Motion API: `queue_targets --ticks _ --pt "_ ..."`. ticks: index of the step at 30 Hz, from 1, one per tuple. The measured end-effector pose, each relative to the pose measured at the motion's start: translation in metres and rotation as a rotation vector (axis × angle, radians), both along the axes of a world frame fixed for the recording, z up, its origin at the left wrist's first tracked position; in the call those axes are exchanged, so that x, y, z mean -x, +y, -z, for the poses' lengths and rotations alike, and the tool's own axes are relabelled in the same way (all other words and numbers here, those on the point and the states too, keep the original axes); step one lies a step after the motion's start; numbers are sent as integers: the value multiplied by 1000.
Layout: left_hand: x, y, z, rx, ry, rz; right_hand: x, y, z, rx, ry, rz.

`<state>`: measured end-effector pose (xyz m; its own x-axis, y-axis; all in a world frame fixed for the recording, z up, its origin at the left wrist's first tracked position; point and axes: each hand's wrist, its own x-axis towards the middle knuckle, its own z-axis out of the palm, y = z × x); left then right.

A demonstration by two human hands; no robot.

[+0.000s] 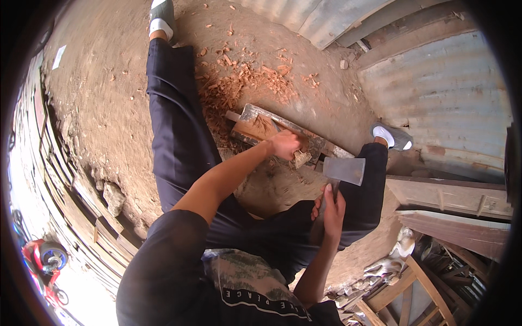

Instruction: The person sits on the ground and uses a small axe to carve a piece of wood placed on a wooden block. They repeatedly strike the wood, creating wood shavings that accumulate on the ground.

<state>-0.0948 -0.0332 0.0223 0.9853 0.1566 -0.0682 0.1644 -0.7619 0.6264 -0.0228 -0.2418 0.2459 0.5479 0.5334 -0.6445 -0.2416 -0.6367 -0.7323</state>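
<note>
My right hand (331, 209) grips the handle of a hatchet-like tool with a broad grey metal head (343, 170), held upright over my right thigh. My left hand (285, 145) is closed over a long worn wooden board or frame (250, 127) lying on the dirt between my legs, beside a pale, frayed piece of wood (300, 158). What its fingers grip is unclear. Reddish wood shavings (244, 79) are heaped just beyond the board.
Corrugated metal sheets (435, 98) stand at front and right. Wooden planks (440, 193), scrap wood (408, 293) and a light-furred animal (397, 252) are at lower right. Stacked boards (65, 185), a rock (113, 198) and a red wheeled vehicle (41, 266) are at left.
</note>
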Motion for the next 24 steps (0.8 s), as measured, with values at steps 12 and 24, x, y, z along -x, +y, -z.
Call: queue_targets --ticks 12,24 --pt "-11 -16 11 40 33 -241 5 37 88 -154 111 214" --pt "-33 -2 -20 126 96 -406 0 27 101 -236 144 359"
